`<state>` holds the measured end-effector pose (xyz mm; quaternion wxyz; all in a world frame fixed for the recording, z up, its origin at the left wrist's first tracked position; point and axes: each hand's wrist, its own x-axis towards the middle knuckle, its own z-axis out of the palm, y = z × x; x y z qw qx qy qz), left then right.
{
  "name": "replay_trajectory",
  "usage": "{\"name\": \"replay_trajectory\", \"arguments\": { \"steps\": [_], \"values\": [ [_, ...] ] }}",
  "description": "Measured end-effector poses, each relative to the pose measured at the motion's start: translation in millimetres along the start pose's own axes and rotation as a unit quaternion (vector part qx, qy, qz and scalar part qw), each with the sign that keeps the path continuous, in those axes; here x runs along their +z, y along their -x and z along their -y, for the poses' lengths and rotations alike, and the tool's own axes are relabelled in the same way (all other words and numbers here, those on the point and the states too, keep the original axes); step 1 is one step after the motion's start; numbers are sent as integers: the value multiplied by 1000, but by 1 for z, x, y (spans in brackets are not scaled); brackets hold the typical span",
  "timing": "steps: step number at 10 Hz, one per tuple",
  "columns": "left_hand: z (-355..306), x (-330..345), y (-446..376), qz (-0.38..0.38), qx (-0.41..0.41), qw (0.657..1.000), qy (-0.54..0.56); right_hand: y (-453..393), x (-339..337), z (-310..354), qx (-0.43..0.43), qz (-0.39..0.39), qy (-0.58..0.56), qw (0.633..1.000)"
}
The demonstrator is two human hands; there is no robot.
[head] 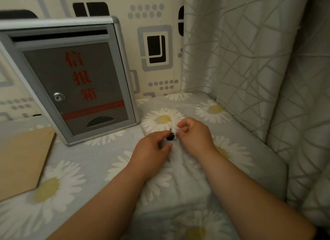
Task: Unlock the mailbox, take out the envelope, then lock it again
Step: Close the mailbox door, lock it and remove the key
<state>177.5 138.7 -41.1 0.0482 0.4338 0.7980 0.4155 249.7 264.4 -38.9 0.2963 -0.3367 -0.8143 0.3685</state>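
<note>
The mailbox (71, 79) stands upright at the back left, leaning against the patterned wall (155, 46): a grey metal box with a silver frame, red characters running down its door, a red band beneath them and a half-moon cutout near the bottom. Its door is shut, the slot (60, 36) along the top dark, and the round silver lock (59, 96) on the door's left side has nothing in it. It rests on a grey cloth printed with white daisies (107, 177). Just left of it lies a brown envelope (21, 161), flat on the cloth, well clear of both hands.

Out front and to the right, the two hands meet over the cloth. The left hand (151, 150) is curled, thumb and forefinger pinched on a small black key (171, 136) with a pale end. The right hand (193, 132) is loosely cupped, fingertips touching that same small piece from the other side. Both forearms reach in from the lower edge, bare. A grey curtain (250, 61) with a crossed-line pattern hangs along the right.
</note>
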Motion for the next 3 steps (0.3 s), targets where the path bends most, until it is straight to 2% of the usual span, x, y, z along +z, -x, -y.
{"name": "replay_trajectory", "arguments": {
  "steps": [3],
  "values": [
    [-2,0,1,-7,-6,1000,28,6,-3,5,3,-3,-22,1000]
  ]
}}
